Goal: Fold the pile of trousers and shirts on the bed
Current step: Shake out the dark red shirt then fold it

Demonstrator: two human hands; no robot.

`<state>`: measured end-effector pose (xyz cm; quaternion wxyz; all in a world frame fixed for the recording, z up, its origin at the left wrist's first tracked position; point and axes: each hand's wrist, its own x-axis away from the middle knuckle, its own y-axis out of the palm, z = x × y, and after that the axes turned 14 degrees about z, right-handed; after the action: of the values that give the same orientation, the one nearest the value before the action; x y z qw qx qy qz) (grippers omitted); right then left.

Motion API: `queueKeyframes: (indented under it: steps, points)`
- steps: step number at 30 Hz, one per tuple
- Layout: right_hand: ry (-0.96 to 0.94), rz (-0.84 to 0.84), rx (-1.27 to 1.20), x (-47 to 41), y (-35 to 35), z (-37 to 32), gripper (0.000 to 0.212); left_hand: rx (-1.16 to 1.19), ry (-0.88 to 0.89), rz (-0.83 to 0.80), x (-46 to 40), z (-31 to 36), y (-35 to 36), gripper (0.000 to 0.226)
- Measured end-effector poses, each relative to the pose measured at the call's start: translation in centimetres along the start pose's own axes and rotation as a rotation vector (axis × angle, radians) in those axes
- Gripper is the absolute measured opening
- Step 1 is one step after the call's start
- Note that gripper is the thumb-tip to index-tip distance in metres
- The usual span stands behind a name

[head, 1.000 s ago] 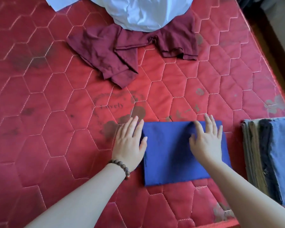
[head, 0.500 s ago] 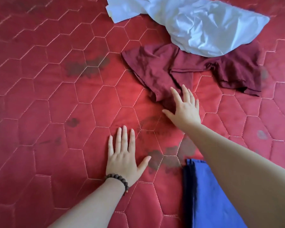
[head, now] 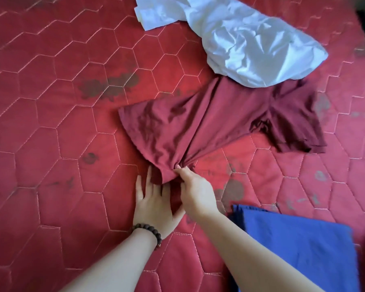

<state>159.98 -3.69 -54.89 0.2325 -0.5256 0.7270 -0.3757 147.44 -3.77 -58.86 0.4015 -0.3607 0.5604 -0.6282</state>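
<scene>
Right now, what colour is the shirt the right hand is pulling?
Maroon, plain with no pattern, gripped by the right hand; the head view shows it.

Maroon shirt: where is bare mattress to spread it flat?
Bare mattress lies left of the maroon shirt and the left hand. Crowded on the right: white garment overlaps the shirt's far edge, folded blue garment lies beside the right hand gripping the shirt.

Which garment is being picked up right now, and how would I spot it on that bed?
On the red quilted mattress, look at the middle, just below the crumpled pale blue shirt. There lies the maroon short-sleeved shirt, its hem pinched by the right hand. Unlike the folded royal-blue garment, it is dark red and unfolded.
</scene>
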Motion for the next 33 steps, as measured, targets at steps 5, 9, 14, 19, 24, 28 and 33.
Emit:
queueKeyframes:
  steps: [5,9,14,19,24,28,33]
  points:
    - [0.186,0.012,-0.111,2.4,-1.1,-2.3,0.039,0.07,-0.02,-0.011,1.4,-0.7,-2.0,0.076]
    - [0.155,-0.022,-0.138,3.7,0.0,-5.1,0.048,0.216,-0.201,0.159,5.6,-5.3,-4.7,0.088]
    - [0.101,-0.143,-0.141,6.9,3.5,-10.1,0.049,0.25,-0.138,0.169,7.5,-11.8,-9.1,0.101]
    - [-0.039,-0.439,-0.217,10.6,6.9,-17.4,0.023,0.191,-0.076,0.0,8.8,-17.4,-10.5,0.073]
    - [-0.057,-0.238,-0.239,9.3,5.0,-16.6,0.026,0.174,-0.164,-0.084,9.7,-18.6,-10.6,0.067]
    - [0.109,0.121,0.048,5.1,-0.8,-8.5,0.036,0.153,-0.007,-0.043,7.3,-13.8,-10.1,0.097]
    - [0.403,0.281,0.351,-0.4,-6.2,1.8,0.086,0.248,0.103,-0.018,1.6,-5.8,-7.3,0.101]
